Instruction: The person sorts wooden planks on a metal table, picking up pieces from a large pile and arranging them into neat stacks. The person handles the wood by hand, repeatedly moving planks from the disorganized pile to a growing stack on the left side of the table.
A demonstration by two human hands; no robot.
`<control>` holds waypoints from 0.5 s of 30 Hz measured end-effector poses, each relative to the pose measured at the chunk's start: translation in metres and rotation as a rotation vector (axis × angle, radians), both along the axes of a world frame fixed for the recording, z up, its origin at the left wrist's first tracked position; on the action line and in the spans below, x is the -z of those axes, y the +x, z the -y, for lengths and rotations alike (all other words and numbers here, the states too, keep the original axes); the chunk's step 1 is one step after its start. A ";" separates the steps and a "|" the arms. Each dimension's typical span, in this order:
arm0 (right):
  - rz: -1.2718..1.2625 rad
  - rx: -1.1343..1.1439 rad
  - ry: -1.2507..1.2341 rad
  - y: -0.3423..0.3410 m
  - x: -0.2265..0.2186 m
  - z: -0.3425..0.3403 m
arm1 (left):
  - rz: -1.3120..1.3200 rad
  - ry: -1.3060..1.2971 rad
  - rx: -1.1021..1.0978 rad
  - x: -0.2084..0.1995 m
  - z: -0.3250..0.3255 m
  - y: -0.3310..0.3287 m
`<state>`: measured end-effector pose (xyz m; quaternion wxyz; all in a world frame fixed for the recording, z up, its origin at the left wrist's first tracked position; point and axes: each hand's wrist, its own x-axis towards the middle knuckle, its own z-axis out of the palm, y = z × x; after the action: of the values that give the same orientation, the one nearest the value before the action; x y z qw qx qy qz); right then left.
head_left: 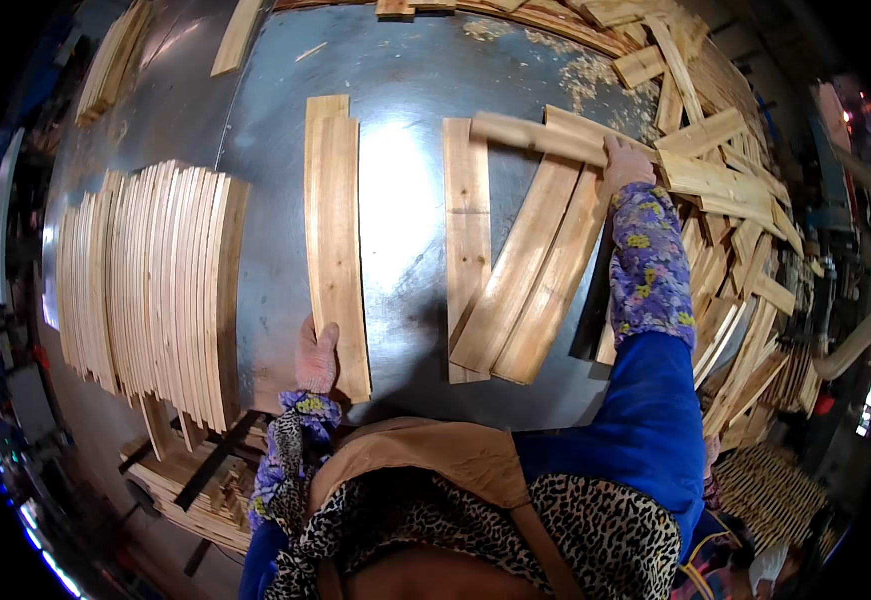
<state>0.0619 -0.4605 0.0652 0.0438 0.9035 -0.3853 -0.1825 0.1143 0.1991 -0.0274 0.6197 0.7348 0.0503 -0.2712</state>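
Near the table's front edge my left hand (318,362) is closed on the near end of a pair of overlapping wooden boards (341,250), its thumb over their left edge. My right hand (628,165) reaches out to the far right, gripping the end of a wooden board (541,138) that is smeared by motion and points left. Beneath and beside that arm, two boards (531,270) lie slanted side by side. Their near ends overlap an upright-lying board (469,210) with dark knots.
A metal table (276,200) spreads under the boards. At left stands a tight row of boards on edge (161,290). A jumbled heap of boards (726,190) fills the right side, with wood shavings (596,80) behind. Stacked wood (181,490) lies below the table's left front.
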 end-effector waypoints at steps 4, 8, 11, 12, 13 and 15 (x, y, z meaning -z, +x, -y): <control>0.188 -0.308 0.122 0.066 -0.052 -0.010 | 0.007 0.076 -0.059 0.009 -0.008 -0.001; 0.416 -0.247 0.707 0.111 -0.095 -0.058 | 0.060 0.677 -0.021 -0.089 0.001 0.003; 0.651 -0.190 1.241 0.123 -0.084 -0.111 | 0.202 1.020 0.038 -0.098 -0.076 -0.013; 0.697 -0.181 1.401 0.123 -0.081 -0.135 | 0.235 1.244 0.088 -0.100 -0.099 -0.017; 0.774 -0.140 1.507 0.120 -0.073 -0.161 | 0.252 1.304 0.104 -0.115 -0.120 -0.014; 0.757 -0.058 1.581 0.118 -0.046 -0.188 | 0.953 1.652 -0.024 -0.090 -0.183 -0.027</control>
<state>0.1802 -0.2730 0.1114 -0.7214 0.6785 -0.1113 -0.0830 0.0875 0.3826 0.0624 -0.1373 0.9730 -0.0243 0.1842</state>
